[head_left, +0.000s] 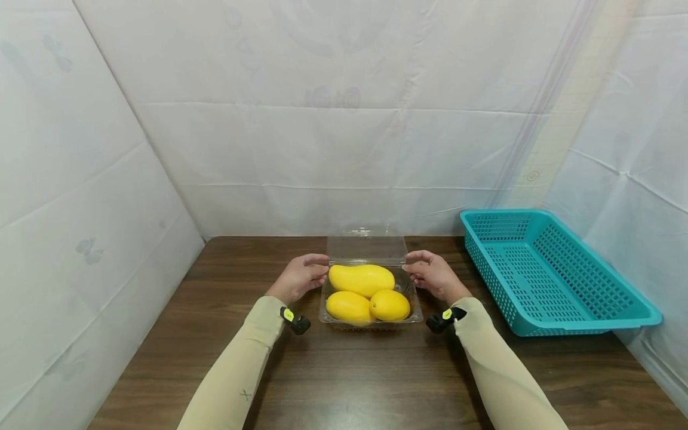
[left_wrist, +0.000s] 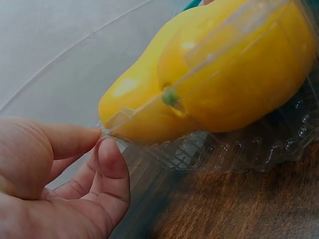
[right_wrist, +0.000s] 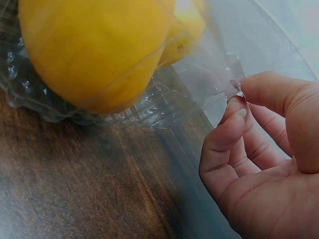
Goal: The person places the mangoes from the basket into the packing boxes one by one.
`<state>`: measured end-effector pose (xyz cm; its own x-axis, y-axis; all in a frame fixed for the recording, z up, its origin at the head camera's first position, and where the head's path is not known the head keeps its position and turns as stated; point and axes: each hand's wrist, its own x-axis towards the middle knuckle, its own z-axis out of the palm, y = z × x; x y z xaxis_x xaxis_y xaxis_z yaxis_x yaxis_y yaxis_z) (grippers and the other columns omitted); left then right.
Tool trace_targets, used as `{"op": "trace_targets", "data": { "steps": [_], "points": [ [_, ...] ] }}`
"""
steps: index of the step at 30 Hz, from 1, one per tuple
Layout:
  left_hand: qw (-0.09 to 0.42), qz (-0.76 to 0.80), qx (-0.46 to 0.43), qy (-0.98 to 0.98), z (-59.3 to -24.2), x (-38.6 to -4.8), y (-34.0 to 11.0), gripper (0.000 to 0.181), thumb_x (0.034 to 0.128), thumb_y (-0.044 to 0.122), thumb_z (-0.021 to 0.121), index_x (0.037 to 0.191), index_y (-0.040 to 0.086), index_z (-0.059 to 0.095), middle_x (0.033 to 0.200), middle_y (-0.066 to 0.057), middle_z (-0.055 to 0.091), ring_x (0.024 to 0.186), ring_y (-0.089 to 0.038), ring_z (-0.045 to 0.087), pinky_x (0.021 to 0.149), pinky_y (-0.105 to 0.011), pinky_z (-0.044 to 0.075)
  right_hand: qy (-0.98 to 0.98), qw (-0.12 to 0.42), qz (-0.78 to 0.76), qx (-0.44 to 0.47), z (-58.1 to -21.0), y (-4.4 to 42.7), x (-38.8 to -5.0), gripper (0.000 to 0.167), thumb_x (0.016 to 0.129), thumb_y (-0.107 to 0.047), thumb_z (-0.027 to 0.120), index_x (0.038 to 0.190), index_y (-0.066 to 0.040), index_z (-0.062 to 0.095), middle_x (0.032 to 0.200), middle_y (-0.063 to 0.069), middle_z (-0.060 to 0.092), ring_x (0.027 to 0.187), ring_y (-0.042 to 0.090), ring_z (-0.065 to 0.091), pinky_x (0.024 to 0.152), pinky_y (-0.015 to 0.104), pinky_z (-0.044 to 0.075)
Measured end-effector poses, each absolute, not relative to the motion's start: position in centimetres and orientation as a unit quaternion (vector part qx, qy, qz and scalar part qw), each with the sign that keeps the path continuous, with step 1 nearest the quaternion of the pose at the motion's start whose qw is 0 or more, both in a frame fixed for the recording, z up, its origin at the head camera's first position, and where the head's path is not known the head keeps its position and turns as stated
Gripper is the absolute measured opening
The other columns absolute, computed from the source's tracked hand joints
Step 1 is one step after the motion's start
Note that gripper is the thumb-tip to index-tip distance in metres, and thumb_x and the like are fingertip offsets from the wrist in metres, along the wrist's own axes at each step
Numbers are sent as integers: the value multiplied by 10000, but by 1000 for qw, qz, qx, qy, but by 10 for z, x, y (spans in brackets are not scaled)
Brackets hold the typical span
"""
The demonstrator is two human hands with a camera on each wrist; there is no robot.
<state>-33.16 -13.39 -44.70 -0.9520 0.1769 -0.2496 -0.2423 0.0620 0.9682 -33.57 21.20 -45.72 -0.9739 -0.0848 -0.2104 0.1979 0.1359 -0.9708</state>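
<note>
A clear plastic clamshell box (head_left: 415, 306) lies in the middle of the head view, with its lid (head_left: 367, 246) raised at the back. Inside are three yellow mangoes: a long one (head_left: 360, 279) behind, and a left one (head_left: 348, 306) and a right one (head_left: 389, 305) in front. My left hand (head_left: 301, 276) pinches the box's back left corner between thumb and finger. At the back right corner, my right hand (head_left: 434, 276) pinches the thin plastic edge (right_wrist: 234, 89). A green stem end (left_wrist: 170, 96) shows on one mango in the left wrist view.
A turquoise plastic basket (head_left: 591, 325) with perforated sides stands on the right of the brown wooden table (head_left: 344, 382). White sheeting (head_left: 322, 149) hangs behind the table and along both sides. A black wrist strap (head_left: 294, 322) with a camera sits on each wrist.
</note>
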Motion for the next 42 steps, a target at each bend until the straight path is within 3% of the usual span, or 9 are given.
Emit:
{"op": "trace_targets", "data": {
  "steps": [10, 17, 21, 29, 42],
  "points": [
    [138, 701, -9, 700, -449, -331, -134, 432, 997, 46, 634, 1420, 60, 544, 1002, -72, 657, 789, -148, 613, 712, -221, 581, 739, 97, -667, 22, -458, 212, -335, 368, 957, -132, 720, 1276, -92, 542, 821, -17, 626, 741, 163, 551, 643, 232, 537],
    [132, 705, -5, 697, -450, -330, -133, 429, 999, 30, 620, 1417, 49, 530, 1001, -73, 650, 804, -153, 600, 719, -214, 574, 727, 103, -679, 15, -456, 213, -334, 343, 976, -97, 686, 1282, -73, 534, 863, -15, 633, 765, 169, 546, 666, 237, 540],
    [133, 702, -2, 699, -450, -329, -133, 408, 1003, 41, 620, 1403, 65, 542, 1017, -68, 641, 815, -158, 598, 727, -216, 574, 730, 102, -676, 8, -455, 212, -333, 257, 987, -68, 657, 1221, -44, 555, 870, 8, 627, 753, 185, 536, 663, 252, 532],
    [133, 707, 5, 695, -451, -329, -134, 385, 1007, 39, 614, 1384, 42, 536, 997, -51, 632, 801, -143, 603, 709, -216, 568, 719, 90, -689, 6, -458, 211, -332, 162, 961, -90, 704, 1090, -116, 609, 847, -24, 647, 719, 153, 539, 638, 239, 522],
    [131, 709, 1, 693, -452, -330, -133, 312, 1000, 34, 622, 1307, 38, 569, 988, -42, 628, 785, -139, 608, 697, -220, 571, 715, 82, -695, 8, -462, 211, -334, 192, 936, -104, 739, 1082, -37, 634, 866, -16, 671, 688, 153, 538, 617, 238, 524]
  ]
}}
